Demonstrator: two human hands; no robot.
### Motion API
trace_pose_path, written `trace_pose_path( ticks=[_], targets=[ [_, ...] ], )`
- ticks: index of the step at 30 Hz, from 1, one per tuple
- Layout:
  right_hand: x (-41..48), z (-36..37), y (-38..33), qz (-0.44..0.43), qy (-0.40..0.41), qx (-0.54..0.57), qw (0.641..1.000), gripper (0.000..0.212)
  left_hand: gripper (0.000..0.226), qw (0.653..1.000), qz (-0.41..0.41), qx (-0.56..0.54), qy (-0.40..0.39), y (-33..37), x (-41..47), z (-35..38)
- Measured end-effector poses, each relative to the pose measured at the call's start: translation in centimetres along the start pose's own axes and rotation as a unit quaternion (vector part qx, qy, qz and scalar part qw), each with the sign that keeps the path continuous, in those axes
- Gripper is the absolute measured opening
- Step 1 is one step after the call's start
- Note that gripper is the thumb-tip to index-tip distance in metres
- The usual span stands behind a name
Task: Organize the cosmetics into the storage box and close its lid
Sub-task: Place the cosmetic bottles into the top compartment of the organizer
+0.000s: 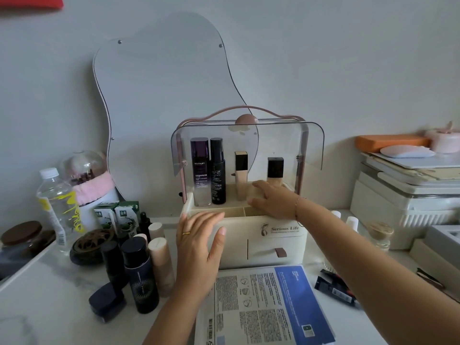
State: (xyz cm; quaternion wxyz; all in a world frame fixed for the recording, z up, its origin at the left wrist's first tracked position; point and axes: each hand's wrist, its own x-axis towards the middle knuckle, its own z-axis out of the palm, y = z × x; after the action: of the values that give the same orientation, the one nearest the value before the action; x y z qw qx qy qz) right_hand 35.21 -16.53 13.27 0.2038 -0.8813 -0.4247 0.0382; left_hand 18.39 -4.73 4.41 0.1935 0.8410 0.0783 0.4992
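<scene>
- The cream storage box (273,242) stands at the middle of the white table (49,295), with its clear lid (311,145) swung up and open.
- 4 items stand upright in the far row of the box: a purple bottle (199,170) at the left, a black bottle (217,170) touching its right side, then 2 foundation bottles (241,175) (275,170) with black caps, set apart from each other.
- The left hand (199,242) lies flat against the box's near left corner, fingers straight and together, holding nothing.
- The right hand (273,202) reaches into the right part of the box, just in front of the right foundation bottle; thumb and fingers curl round a pale beige item (254,194), too hidden to name.
- More cosmetics wait on the table left of the box: dark bottles (140,275), beige tubes (161,262) and a dark compact (107,301) nearest.
- A printed leaflet (261,302) lies near the box's front, with dark tubes (333,287) to its right.
- A wavy mirror (161,83) leans on the far wall.
</scene>
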Motion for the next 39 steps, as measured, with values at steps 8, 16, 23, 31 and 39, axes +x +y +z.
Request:
trace_pose_path(
  ticks=[8,16,23,31,39],
  targets=[
    [2.6,1.6,-3.5,0.001,-0.007,-0.008,1.0,0.059,0.038,1.0,-0.001,-0.002,0.0,0.2,0.0,-0.1],
    [2.7,1.9,-2.6,0.049,0.023,0.062,0.997,0.071,0.038,1.0,0.0,-0.001,-0.002,0.0,0.0,-0.2],
    [2.0,1.5,-2.0,0.061,0.03,0.033,0.997,0.069,0.038,1.0,0.0,0.002,-0.003,0.1,0.0,-0.1],
    [1.9,1.3,-2.1,0.05,0.037,-0.006,0.998,0.064,0.039,1.0,0.001,0.001,-0.002,0.1,0.0,-0.3],
    [1.3,0.9,-2.1,0.062,0.018,0.001,0.998,0.059,0.039,1.0,0.002,0.002,0.001,0.2,0.0,-0.3]
  ],
)
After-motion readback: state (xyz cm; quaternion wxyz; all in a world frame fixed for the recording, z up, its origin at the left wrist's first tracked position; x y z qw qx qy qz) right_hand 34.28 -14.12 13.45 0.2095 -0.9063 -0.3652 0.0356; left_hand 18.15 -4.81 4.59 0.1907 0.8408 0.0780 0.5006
